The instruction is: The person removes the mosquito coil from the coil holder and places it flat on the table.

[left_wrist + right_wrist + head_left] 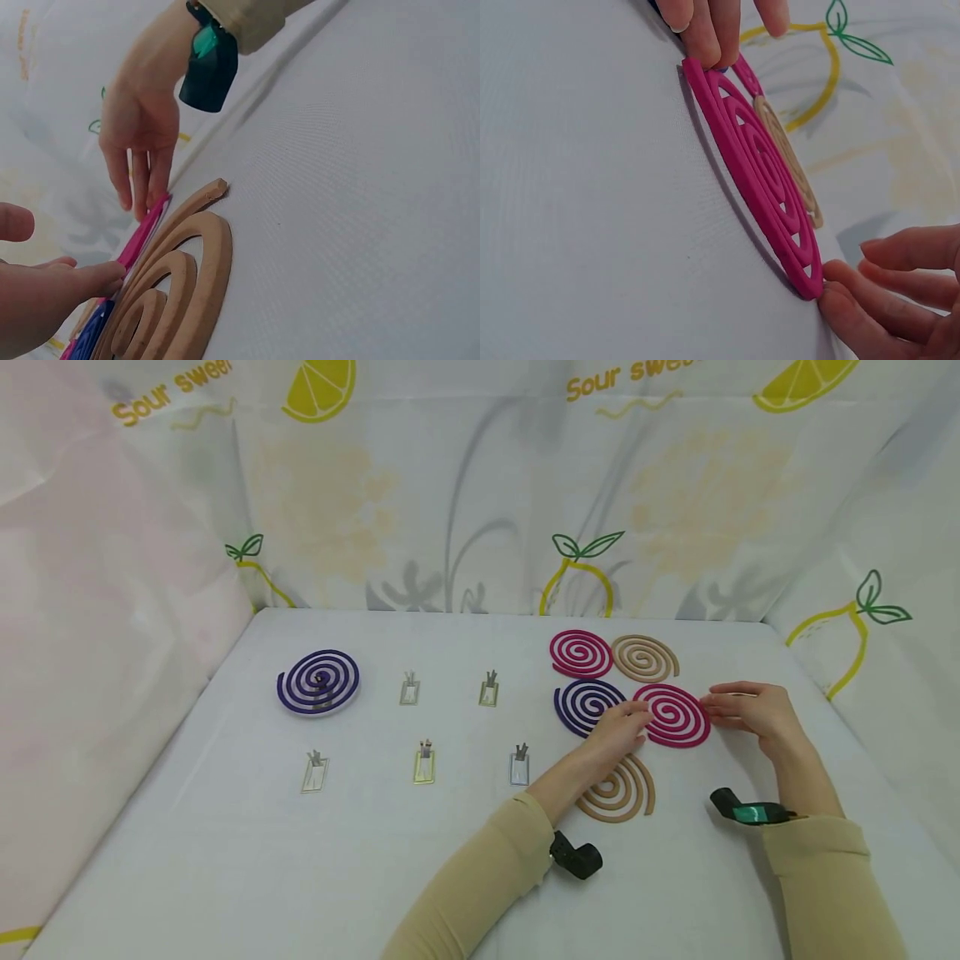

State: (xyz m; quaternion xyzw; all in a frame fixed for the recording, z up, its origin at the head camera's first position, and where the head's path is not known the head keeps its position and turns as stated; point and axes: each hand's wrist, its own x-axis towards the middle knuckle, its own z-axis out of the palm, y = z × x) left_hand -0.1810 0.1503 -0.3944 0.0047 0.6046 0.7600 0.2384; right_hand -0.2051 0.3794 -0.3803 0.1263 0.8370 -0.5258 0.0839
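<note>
Both hands hold a pink mosquito coil (671, 716) by opposite edges. My left hand (618, 731) has its fingertips at the coil's left edge, above the dark blue coil (573, 703) and a tan coil (611, 814). On the right edge, my right hand (757, 718) grips with thumb and fingers, seen close in the right wrist view. A thin shadow gap there shows the pink coil (742, 169) slightly raised off the table. Another dark blue coil (318, 682) sits at the far left over a small metal stand, which is partly hidden.
A second pink coil (581, 653) and another tan coil (645, 658) lie behind the hands. Several small metal coil stands, including a silver one (519, 768) and a gold one (424, 766), are spread across the white table (225, 860). Printed cloth (465, 485) hangs behind.
</note>
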